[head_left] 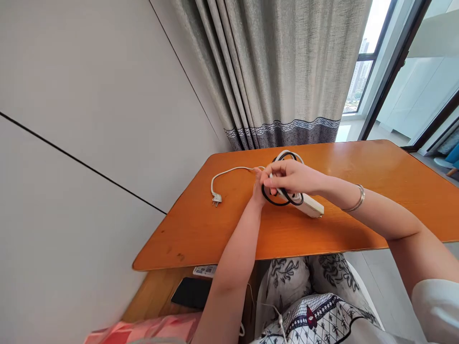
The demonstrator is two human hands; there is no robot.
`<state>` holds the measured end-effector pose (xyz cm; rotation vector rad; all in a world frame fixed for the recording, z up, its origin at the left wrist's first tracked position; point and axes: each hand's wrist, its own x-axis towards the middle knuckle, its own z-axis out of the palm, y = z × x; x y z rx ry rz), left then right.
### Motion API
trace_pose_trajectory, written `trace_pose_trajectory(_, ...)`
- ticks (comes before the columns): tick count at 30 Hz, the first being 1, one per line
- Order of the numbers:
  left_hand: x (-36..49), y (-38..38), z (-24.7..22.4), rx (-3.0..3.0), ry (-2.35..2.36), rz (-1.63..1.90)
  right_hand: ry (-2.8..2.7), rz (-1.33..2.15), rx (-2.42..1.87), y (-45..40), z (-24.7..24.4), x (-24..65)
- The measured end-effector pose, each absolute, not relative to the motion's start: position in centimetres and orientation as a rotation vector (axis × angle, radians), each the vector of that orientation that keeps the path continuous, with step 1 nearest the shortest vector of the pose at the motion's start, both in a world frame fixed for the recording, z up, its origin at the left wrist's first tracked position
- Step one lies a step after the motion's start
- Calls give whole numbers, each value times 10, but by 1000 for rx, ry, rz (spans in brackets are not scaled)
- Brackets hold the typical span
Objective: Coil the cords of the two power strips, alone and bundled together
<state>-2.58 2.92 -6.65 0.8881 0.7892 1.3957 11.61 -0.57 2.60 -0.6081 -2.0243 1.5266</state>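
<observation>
Over the orange-brown table, both hands meet at a bundle of looped cords. My right hand point(292, 176) has its fingers closed on the white cord point(299, 157), with a silver bangle on that wrist. Partly behind it, my left hand point(257, 193) is at the bundle's left side; most of its fingers are hidden. Loops of a black cord point(275, 203) hang around and below the right fingers. A white power strip point(310, 206) slants beneath the right hand, its near end showing. Leftward, the white cord runs to a plug point(217, 198) lying on the table.
The wooden table point(358, 191) has rounded corners. A pale wall point(89, 95) borders it on the left, and a grey curtain point(297, 71) hangs behind. Below the front edge lie a dark flat device point(191, 292) and pink fabric point(154, 328). Glass doors stand at right.
</observation>
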Motion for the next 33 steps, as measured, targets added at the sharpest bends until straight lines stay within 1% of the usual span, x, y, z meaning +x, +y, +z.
trace_pose_trajectory(3, -23, 30, -71, 945, 672, 1384, -1637, 1594, -675, 17, 21, 102)
trace_pose_trajectory(6, -22, 33, -77, 1010, 617, 1464, -1375, 1485, -626, 32, 15, 95)
trace_pose_trajectory(9, -21, 36, -85, 1091, 629, 1476, -1227, 1344, -601, 42, 5, 86)
trace_pose_trajectory(12, -19, 37, -88, 1161, 622, 1430, -1123, 1282, -616, 46, -7, 75)
trace_pose_trajectory(14, -16, 36, -86, 1155, 634, 1419, -1059, 1308, -626, 46, -10, 72)
trace_pose_trajectory(16, -14, 33, -84, 1139, 660, 1414, -1006, 1407, -620, 43, -7, 77)
trace_pose_trajectory(20, -12, 31, -79, 1133, 735, 1414, -1053, 1663, -624, 38, 12, 106)
trace_pose_trajectory(22, -12, 31, -78, 1128, 761, 1408, -1212, 1708, -678, 39, 22, 123)
trace_pose_trajectory(24, -11, 30, -76, 1137, 762, 1405, -1451, 1674, -759, 43, 29, 137)
trace_pose_trajectory(26, -10, 28, -75, 1173, 754, 1397, -1734, 1521, -852, 46, 33, 145)
trace_pose_trajectory(27, -10, 26, -74, 1193, 759, 1387, -1873, 1383, -894, 48, 34, 147)
trace_pose_trajectory(29, -10, 24, -72, 1230, 791, 1339, -2077, 993, -962, 49, 33, 146)
trace_pose_trajectory(31, -11, 21, -69, 1271, 826, 1279, -2148, 583, -1009, 52, 29, 144)
trace_pose_trajectory(33, -12, 19, -66, 1324, 833, 1240, -2150, 333, -993, 59, 22, 141)
